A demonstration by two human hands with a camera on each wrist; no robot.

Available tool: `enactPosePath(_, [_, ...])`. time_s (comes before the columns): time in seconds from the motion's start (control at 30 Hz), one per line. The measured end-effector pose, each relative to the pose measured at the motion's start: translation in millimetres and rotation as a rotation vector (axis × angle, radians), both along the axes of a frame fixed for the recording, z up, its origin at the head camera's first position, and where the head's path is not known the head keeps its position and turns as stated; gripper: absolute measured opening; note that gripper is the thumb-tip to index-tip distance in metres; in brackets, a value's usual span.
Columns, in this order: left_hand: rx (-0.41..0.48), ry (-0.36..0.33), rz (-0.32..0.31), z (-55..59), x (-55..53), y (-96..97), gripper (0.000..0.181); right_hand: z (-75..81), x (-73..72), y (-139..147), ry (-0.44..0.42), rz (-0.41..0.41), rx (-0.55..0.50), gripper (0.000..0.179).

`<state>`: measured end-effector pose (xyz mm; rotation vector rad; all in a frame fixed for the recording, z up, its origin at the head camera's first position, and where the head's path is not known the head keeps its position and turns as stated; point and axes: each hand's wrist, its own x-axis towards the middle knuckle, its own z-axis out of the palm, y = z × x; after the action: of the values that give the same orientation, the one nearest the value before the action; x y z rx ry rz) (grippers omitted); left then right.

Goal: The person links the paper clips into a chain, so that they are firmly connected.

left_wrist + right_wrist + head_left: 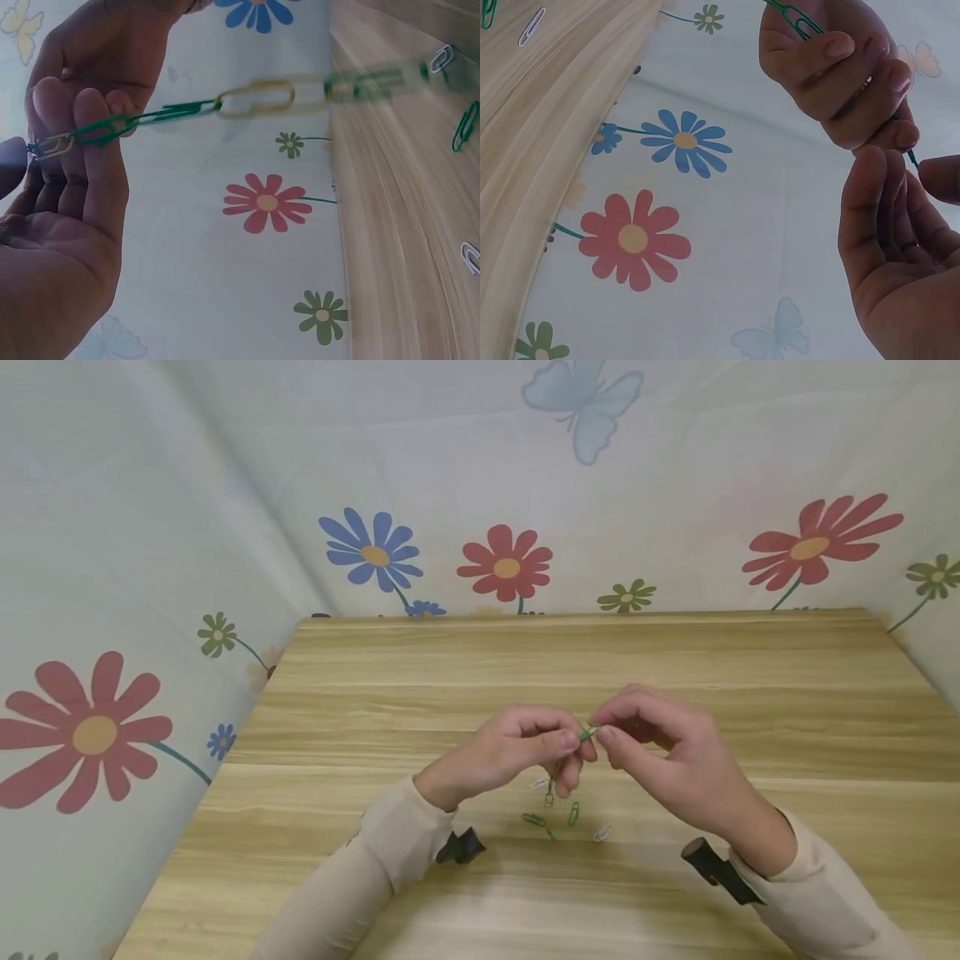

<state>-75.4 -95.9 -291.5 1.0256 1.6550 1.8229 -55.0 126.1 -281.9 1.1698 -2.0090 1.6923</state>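
My left hand (498, 752) and right hand (678, 764) meet above the table, fingertips almost together. Between them is a green paper clip (588, 732), pinched by thumb and fingers on both sides. From the left hand hangs a chain of linked paper clips (550, 793), green and gold. In the left wrist view the chain (176, 111) runs across the fingers, its far end blurred. The right wrist view shows a green clip (802, 22) coming out of the left hand's curled fingers, while the right hand (907, 277) pinches a thin green tip.
Loose paper clips lie on the wooden table (360, 710) below the hands: a green one (573, 813), another green one (534, 819) and a white one (602, 833). A flower-printed cloth (435, 468) stands behind and beside the table. Black wrist mounts (720, 870) sit on both sleeves.
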Motion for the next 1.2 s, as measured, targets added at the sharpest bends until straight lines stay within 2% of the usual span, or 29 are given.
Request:
enactPosePath(0.1, [0.014, -0.007, 0.025, 1.8, -1.2, -3.6, 0.032, 0.8, -0.5, 1, -0.013, -0.030, 0.032, 0.030])
enactPosePath(0.23, [0.047, -0.006, 0.099, 5.7, -4.4, -11.3, 0.035, 0.2, -3.5, 3, -0.055, -0.077, 0.131, 0.027])
enactPosePath(0.33, [0.070, 0.003, 0.159, 8.6, -7.0, -17.5, 0.040, -2.7, -8.0, 4, -0.087, -0.092, 0.266, 0.021])
enactPosePath(0.4, [0.086, 0.011, 0.191, 10.1, -8.5, -20.7, 0.042, -6.3, -11.5, 4, -0.107, -0.088, 0.394, 0.017])
enactPosePath(0.47, [0.111, 0.003, 0.211, 11.6, -9.5, -22.9, 0.041, -11.1, -15.3, 3, -0.117, -0.059, 0.532, 0.013])
enactPosePath(0.57, [0.150, -0.012, 0.235, 12.9, -10.6, -24.2, 0.031, -22.5, -20.0, 0, -0.154, 0.027, 0.703, 0.009])
enactPosePath(0.7, [0.205, -0.029, 0.262, 13.1, -11.5, -23.4, 0.017, -44.9, -24.2, -7, -0.218, 0.129, 0.849, 0.009])
enactPosePath(0.8, [0.253, -0.055, 0.284, 12.4, -12.3, -22.3, 0.010, -61.8, -24.4, -12, -0.227, 0.141, 0.941, 0.010])
enactPosePath(0.97, [0.326, -0.117, 0.302, 11.5, -15.2, -22.1, 0.006, -76.8, -20.6, -16, -0.228, 0.110, 1.024, 0.016])
enactPosePath(1.1, [0.359, -0.141, 0.303, 11.2, -17.0, -23.5, 0.010, -79.7, -18.4, -18, -0.260, 0.116, 1.030, 0.020])
enactPosePath(1.2, [0.372, -0.143, 0.305, 11.7, -17.6, -24.9, 0.004, -78.5, -18.3, -19, -0.257, 0.123, 1.033, 0.021])
